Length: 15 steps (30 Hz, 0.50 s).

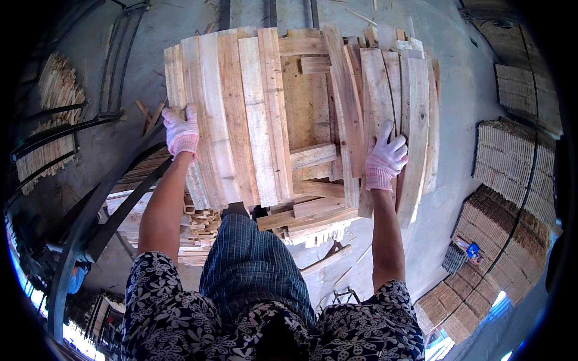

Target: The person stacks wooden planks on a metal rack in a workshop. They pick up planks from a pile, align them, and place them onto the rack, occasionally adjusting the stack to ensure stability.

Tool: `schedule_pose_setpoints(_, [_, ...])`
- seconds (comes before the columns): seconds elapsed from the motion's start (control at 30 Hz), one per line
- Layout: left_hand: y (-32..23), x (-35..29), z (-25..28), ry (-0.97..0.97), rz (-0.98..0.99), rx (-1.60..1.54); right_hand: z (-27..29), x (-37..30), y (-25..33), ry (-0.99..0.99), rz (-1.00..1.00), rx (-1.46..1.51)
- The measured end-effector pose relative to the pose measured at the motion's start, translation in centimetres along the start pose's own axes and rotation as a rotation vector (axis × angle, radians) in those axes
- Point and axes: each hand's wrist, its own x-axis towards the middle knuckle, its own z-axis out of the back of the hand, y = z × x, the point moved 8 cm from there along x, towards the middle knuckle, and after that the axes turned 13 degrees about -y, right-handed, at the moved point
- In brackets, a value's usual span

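Gloved in white and pink, in the head view: with the left hand (pixel 182 133), touches the outer edge of the left row of boards (pixel 230 120), thumb apart from the fingers; cannot tell whether pinching. With the right hand (pixel 386 157), reaches across the narrow boards (pixel 414 120), fingers bent; cannot tell whether gripping one. Between both groups, directly ahead of the body, crosspieces (pixel 313 156) over a brown panel (pixel 304 114). Far right, stacked slats (pixel 506 153) on the floor (pixel 460 90).
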Motion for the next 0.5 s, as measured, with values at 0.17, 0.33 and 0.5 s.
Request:
schedule_pose_setpoints(0.17, [1.1,0.3,-0.4,-0.019,-0.032,-0.012,-0.7,0.4,-0.1,0.095,-0.057,0.113])
schedule_pose_setpoints(0.33, [0.7,0.1,-0.3,-0.042,-0.031,0.036,-0.4,1.6,-0.3,0.219,-0.199,0.355])
schedule_pose_setpoints(0.5, [0.9,0.5,0.2,-0.036,-0.011,0.04,3.1,3.7,9.3,0.276,-0.22,0.613])
